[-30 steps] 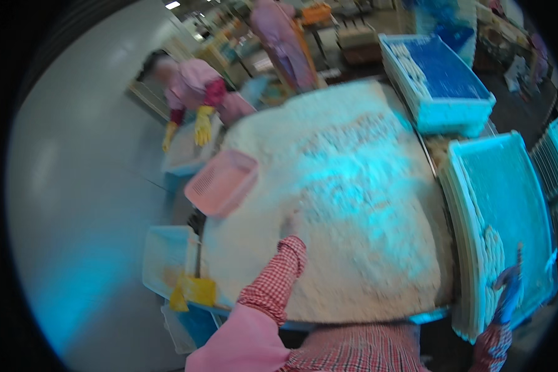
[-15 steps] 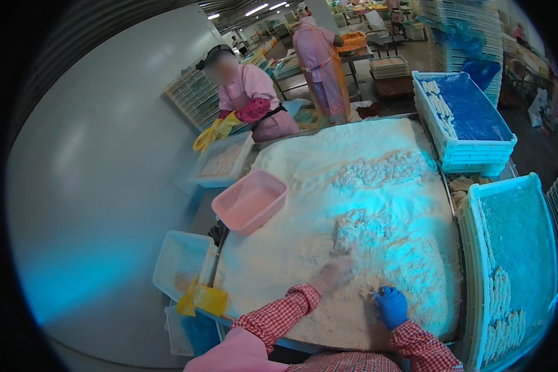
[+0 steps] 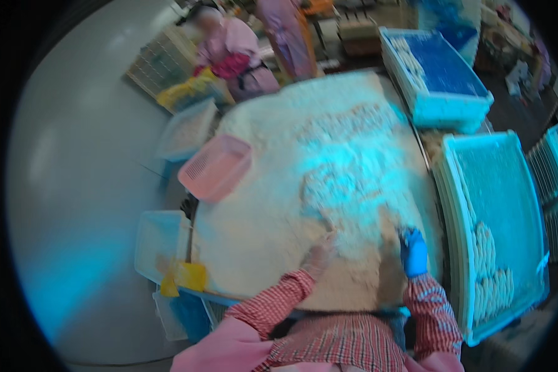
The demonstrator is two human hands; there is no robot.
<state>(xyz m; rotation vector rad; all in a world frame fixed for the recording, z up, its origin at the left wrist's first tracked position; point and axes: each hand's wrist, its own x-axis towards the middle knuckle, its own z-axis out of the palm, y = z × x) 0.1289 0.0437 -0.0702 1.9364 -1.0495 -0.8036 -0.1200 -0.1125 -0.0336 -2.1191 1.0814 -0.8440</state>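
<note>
A wide table is spread with white, flour-like powder [image 3: 260,248]. My left hand [image 3: 320,253], in a thin translucent glove, is low over the powder, beside a heap of coated pieces [image 3: 347,186]. Blur hides how its fingers lie. To the right, my blue-gloved right hand [image 3: 414,253] is raised near the table's right edge, with its fingers curled together. What is at its fingertips is too blurred to make out. Close by on the right is a stacked white tray [image 3: 516,186] with rows of white coated sticks [image 3: 485,248] on its blue-green sheet.
A pink perforated basket [image 3: 217,167] sits at the powder's left side. White tubs [image 3: 149,248] and a yellow cloth or glove [image 3: 189,276] line the left edge. Another tray stack [image 3: 446,105] stands at the far right. A person in pink [image 3: 239,49] works at the far left.
The view has shifted, so the table appears higher and further left. My right hand has moved up and right, toward the tray. My left hand stays over the powder.
</note>
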